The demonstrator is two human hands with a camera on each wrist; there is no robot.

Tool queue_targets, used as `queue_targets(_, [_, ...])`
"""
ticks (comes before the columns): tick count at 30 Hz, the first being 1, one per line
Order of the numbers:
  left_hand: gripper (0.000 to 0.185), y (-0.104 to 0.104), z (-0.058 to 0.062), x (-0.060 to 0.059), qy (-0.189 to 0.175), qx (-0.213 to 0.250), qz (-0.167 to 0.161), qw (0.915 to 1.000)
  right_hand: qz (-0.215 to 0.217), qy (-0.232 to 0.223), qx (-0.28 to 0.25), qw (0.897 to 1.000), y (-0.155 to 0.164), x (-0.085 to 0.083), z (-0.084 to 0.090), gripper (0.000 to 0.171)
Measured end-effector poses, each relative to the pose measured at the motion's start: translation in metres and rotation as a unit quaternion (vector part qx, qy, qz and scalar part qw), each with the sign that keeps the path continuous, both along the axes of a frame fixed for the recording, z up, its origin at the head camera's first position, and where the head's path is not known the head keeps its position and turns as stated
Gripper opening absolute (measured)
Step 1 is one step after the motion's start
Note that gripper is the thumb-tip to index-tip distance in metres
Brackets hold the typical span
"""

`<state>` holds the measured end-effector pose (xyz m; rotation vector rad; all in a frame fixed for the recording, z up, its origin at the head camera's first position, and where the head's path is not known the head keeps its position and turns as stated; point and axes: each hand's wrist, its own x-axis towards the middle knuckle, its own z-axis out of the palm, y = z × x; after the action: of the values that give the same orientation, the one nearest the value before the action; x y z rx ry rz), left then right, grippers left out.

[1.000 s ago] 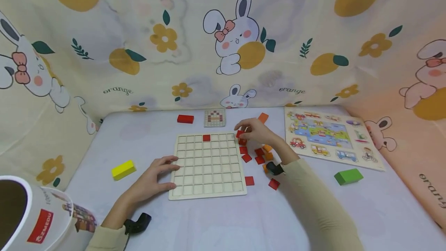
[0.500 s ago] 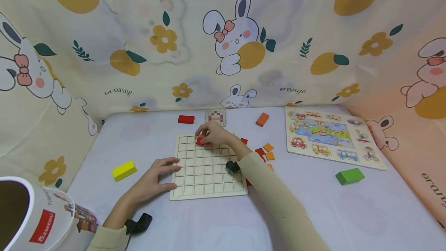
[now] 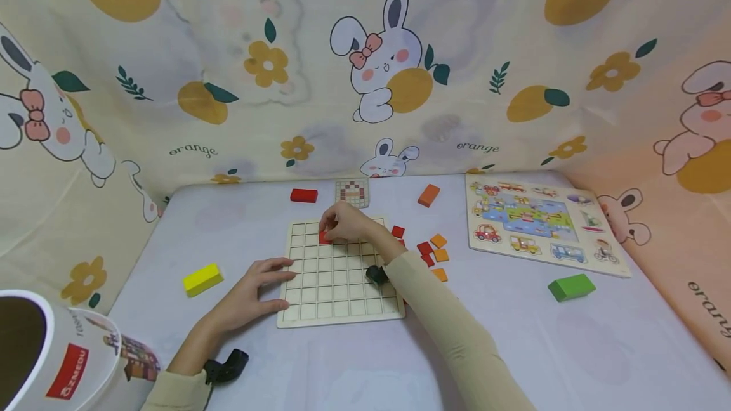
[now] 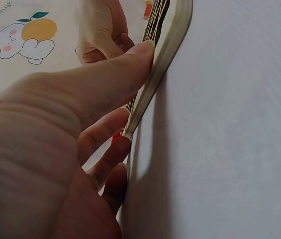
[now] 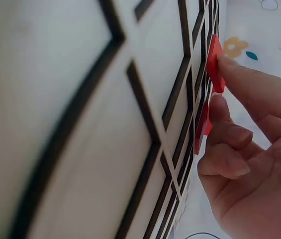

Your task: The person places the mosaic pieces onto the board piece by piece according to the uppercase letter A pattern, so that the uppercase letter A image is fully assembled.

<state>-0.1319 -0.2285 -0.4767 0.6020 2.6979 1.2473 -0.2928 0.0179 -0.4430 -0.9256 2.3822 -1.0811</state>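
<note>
My right hand pinches a red tile against the grid board. My left hand, fingers spread, presses the board's near-left edge.

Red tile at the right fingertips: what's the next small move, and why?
Probably press the red tile flat into its cell, then let go. In the right wrist view it stands tilted against the grid board, with the right hand on its edge, while the left hand steadies the board's edge.

The bunny-print backdrop cloth has "orange" written all over it: above the big rabbit, lower left, lower right. The white round tub left of the grid board carries a red "ZMEOU" label.
</note>
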Motion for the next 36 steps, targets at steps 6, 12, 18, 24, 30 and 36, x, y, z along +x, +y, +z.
queue_targets(6, [0.054,-0.001,0.0,0.0,-0.007,0.012,-0.002,0.9999,-0.036,0.05,0.061,0.996,0.005,0.005,0.009,0.016])
queue_targets(12, [0.054,-0.001,0.0,-0.001,-0.004,0.017,0.0,0.9999,-0.038,0.05,0.021,0.998,0.052,0.007,0.024,0.026])
queue_targets(18, [0.055,-0.001,0.0,-0.001,-0.012,0.015,0.003,0.9998,-0.037,-0.018,0.009,0.999,0.132,0.015,0.027,0.04])
queue_targets(24, [0.055,-0.001,-0.001,0.0,-0.002,0.009,0.005,0.9999,-0.059,-0.031,-0.012,0.998,0.195,0.031,0.018,0.04])
queue_targets(30, [0.056,-0.003,-0.004,-0.001,-0.002,0.003,0.012,0.9999,-0.073,-0.017,-0.026,0.997,0.209,0.042,0.006,0.041])
queue_targets(36, [0.055,0.0,-0.005,-0.002,-0.009,0.015,0.009,0.9998,-0.069,0.001,-0.044,0.997,0.205,0.044,0.001,0.041])
